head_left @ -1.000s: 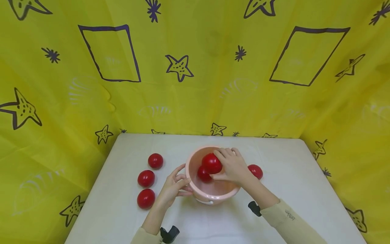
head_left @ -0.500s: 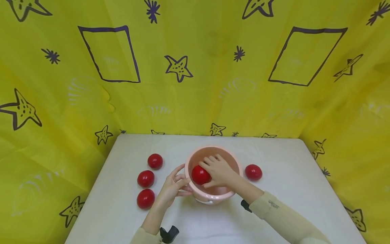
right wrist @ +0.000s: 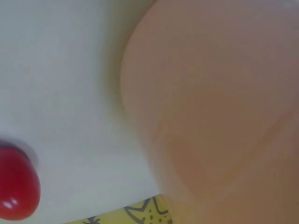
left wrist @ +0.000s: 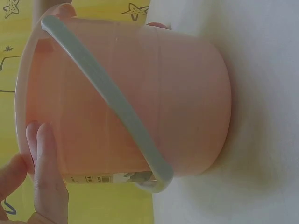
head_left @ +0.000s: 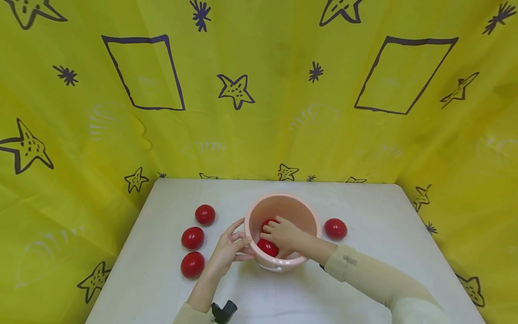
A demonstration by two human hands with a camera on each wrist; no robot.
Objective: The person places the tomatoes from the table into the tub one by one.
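Observation:
A pink bucket stands upright on the table. My left hand holds its rim on the left, the thumb at the rim and other fingers against the outer wall. Down inside the bucket, my right hand has its fingers and thumb about a glossy red tomato. Another tomato shows just behind it, partly covered by the fingers. The fingertips' exact contact is partly hidden. In the right wrist view the bucket wall blocks the hand.
Left of the bucket lie three tomatoes: a far one, a middle one and a near one. One more tomato lies to the right. The bucket's pale handle hangs down. Yellow curtain surrounds the white table.
My right hand has lowered the tomato deeper into the bucket, moving left and toward me. The left hand has stayed on the rim.

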